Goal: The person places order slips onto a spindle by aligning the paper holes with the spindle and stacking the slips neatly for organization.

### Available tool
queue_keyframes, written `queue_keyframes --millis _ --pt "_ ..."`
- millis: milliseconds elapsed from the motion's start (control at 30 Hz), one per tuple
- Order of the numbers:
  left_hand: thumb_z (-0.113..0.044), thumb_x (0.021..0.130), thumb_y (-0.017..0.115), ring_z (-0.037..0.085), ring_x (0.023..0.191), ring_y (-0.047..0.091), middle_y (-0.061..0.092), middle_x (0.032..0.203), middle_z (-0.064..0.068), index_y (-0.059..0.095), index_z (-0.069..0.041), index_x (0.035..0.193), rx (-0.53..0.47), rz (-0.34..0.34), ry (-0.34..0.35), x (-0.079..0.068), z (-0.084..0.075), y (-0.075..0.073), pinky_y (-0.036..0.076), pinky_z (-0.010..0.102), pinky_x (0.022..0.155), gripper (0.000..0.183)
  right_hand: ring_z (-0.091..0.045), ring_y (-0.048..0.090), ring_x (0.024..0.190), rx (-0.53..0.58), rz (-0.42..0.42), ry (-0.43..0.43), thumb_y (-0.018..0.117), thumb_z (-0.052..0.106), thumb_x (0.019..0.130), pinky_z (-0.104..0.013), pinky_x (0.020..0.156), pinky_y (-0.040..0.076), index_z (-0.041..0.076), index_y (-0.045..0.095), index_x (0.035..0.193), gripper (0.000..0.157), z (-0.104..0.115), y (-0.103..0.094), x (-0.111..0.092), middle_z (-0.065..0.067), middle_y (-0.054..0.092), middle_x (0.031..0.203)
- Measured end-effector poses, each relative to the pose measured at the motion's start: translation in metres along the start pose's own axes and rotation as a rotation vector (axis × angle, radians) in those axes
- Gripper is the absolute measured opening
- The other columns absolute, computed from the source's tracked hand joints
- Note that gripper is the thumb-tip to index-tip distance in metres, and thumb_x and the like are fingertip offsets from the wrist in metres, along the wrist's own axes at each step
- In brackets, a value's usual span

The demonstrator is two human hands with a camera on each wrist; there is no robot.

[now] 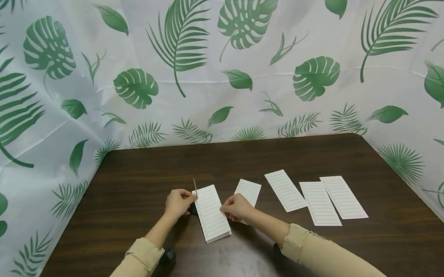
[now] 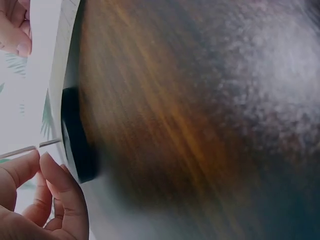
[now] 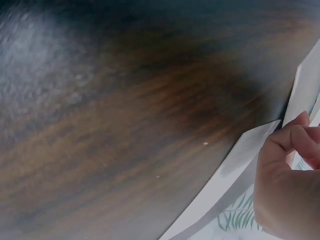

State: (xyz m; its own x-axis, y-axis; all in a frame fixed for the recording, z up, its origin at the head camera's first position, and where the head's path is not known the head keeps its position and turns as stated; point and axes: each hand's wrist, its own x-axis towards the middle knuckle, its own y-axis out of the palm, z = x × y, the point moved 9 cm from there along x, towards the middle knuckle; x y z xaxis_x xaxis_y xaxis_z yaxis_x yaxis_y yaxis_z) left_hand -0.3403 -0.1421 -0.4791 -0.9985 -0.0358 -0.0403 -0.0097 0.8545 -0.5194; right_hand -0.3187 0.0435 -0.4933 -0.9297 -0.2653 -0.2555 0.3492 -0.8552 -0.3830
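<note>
head view: left grip (image 1: 180, 202) pinches a thin strip (image 1: 195, 185) at the upper left of the lined paper (image 1: 213, 213) on the dark surface (image 1: 149, 172); right grip (image 1: 237, 207) pinches that paper's right edge, near more sheets (image 1: 285, 190).

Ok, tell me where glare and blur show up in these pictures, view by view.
Head: soft glare on the near table, lined cards fairly crisp; left wrist: bright glare at upper right, wood grain smeared; right wrist: hazy glare at upper left, grain soft, top edge dark.
</note>
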Motion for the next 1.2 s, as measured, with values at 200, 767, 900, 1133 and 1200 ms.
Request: queue_keyframes --millis 200,767,900,1133,1200 --pt "-0.017 0.082 0.069 0.014 0.049 0.052 0.062 0.065 0.006 0.069 -0.001 0.078 0.156 -0.040 0.054 -0.001 -0.004 -0.001 0.043 0.024 0.046 0.016 -0.005 0.039 0.039 -0.069 -0.002 -0.045 0.060 0.004 0.086 -0.012 0.036 0.033 -0.007 0.065 0.079 0.013 0.000 0.000 0.001 -0.001 0.053 0.052" --pt "-0.015 0.084 0.068 0.008 0.039 0.050 0.058 0.061 0.001 0.066 -0.004 0.077 0.281 -0.058 0.024 -0.003 -0.006 0.005 0.042 0.023 0.048 0.013 -0.004 0.040 0.035 -0.155 0.102 -0.156 0.063 0.008 0.083 -0.017 0.033 0.037 0.002 0.063 0.063 0.022 -0.004 0.006 0.014 -0.001 0.054 0.045" --pt "-0.013 0.085 0.067 0.009 0.040 0.052 0.053 0.060 0.000 0.062 -0.005 0.075 0.301 -0.050 0.050 -0.004 -0.009 0.007 0.045 0.026 0.051 0.014 -0.003 0.038 0.034 -0.171 0.111 -0.146 0.061 0.006 0.084 -0.015 0.033 0.035 0.000 0.062 0.061 0.024 -0.002 0.008 0.014 0.001 0.051 0.043" --pt "-0.011 0.086 0.065 0.015 0.042 0.058 0.051 0.063 0.003 0.056 -0.003 0.080 0.270 -0.005 0.040 -0.004 -0.008 0.011 0.051 0.025 0.047 0.013 -0.002 0.036 0.034 -0.252 0.062 -0.089 0.061 0.004 0.086 -0.011 0.034 0.031 -0.002 0.061 0.064 0.023 0.006 0.005 0.004 0.004 0.047 0.043" --pt "-0.010 0.086 0.065 0.016 0.044 0.057 0.050 0.067 0.005 0.054 -0.002 0.086 0.239 0.013 0.014 -0.002 -0.005 0.012 0.052 0.024 0.044 0.014 -0.003 0.037 0.033 -0.268 0.060 -0.092 0.061 0.005 0.086 -0.012 0.034 0.031 -0.001 0.059 0.063 0.023 0.007 0.005 0.004 0.003 0.047 0.044"
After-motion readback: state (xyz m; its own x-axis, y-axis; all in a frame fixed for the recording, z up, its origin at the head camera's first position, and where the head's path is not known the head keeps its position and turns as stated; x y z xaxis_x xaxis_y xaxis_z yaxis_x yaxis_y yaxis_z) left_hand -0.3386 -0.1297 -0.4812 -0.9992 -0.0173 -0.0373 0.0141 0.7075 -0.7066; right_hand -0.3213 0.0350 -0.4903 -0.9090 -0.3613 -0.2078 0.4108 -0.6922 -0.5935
